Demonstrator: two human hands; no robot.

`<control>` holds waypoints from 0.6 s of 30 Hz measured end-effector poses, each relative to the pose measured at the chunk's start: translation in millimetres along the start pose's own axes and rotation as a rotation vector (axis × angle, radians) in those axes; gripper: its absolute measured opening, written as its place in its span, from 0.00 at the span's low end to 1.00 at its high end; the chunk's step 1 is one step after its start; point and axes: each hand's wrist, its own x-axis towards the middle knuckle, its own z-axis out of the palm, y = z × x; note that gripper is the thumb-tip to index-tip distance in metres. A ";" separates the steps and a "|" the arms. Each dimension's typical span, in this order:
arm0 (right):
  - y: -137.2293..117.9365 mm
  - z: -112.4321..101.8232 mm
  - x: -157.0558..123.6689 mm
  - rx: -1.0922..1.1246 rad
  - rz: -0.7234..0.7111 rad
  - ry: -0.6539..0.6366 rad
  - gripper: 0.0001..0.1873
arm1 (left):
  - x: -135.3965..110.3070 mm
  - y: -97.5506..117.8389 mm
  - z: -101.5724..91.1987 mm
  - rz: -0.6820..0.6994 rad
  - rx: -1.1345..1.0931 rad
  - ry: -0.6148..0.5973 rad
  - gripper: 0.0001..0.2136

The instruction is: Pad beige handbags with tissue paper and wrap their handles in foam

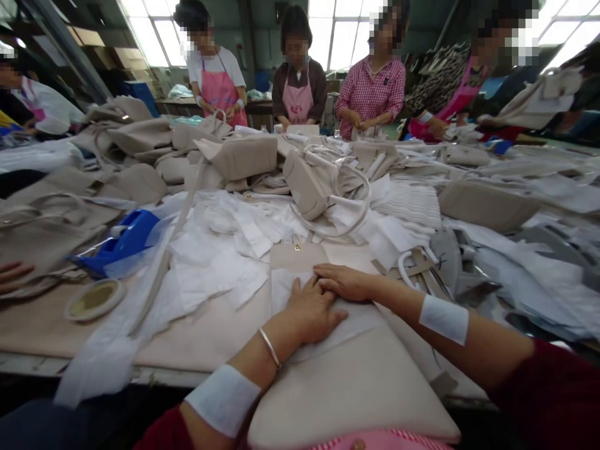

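A beige handbag lies flat before me, its wide end hanging over the table edge toward my body. Across its upper part is a sheet of thin white paper. My left hand rests on this paper with fingers spread. Just beyond it, my right hand lies flat, its fingertips touching or overlapping those of the left. Neither hand grips anything. At the far end of the bag, a beige flap carries a small gold-coloured clasp.
A blue tape dispenser and a tape roll lie to the left. White paper sheets and heaped beige bags cover the table's middle. A grey dispenser stands right. Several people work opposite; another person's hand shows at far left.
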 end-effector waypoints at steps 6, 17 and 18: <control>24.1 -0.9 -9.8 -0.043 -0.040 -0.103 0.35 | -14.0 -8.3 -0.2 -0.029 0.000 0.028 0.28; 25.1 -1.9 -2.8 -0.271 -0.026 -0.069 0.30 | -27.1 -13.3 -0.6 -0.075 0.059 -0.039 0.34; 26.0 -6.4 -2.1 -0.307 -0.030 -0.060 0.28 | -26.4 -13.9 -0.8 -0.071 0.059 -0.038 0.34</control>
